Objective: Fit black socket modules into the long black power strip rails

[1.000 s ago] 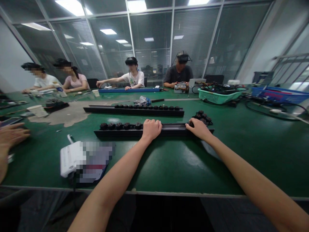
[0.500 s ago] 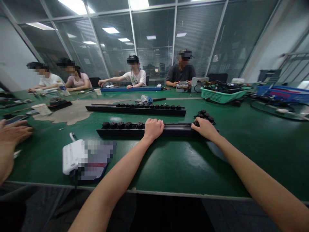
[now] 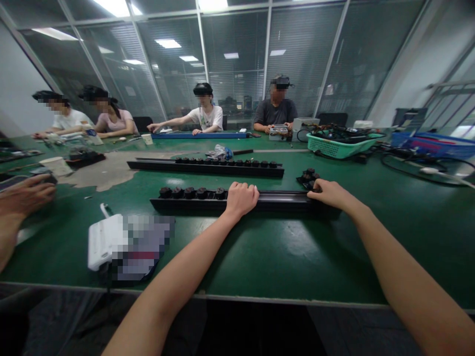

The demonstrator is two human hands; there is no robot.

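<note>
A long black rail lies across the green table in front of me, with several round black knobs seated along its left part. My left hand is curled over the rail's middle, fingers wrapped on its far edge. My right hand rests near the rail's right end, fingertips at a small pile of loose black knobs; what the fingers pinch is hidden.
A second black rail with knobs lies farther back. A white device sits at the near left. Another person's hand rests at the left edge. A green basket, cables and several seated people line the far side.
My right hand has slid rightward along the rail to the knob pile. My left hand stays on the rail's middle. The view has shifted slightly.
</note>
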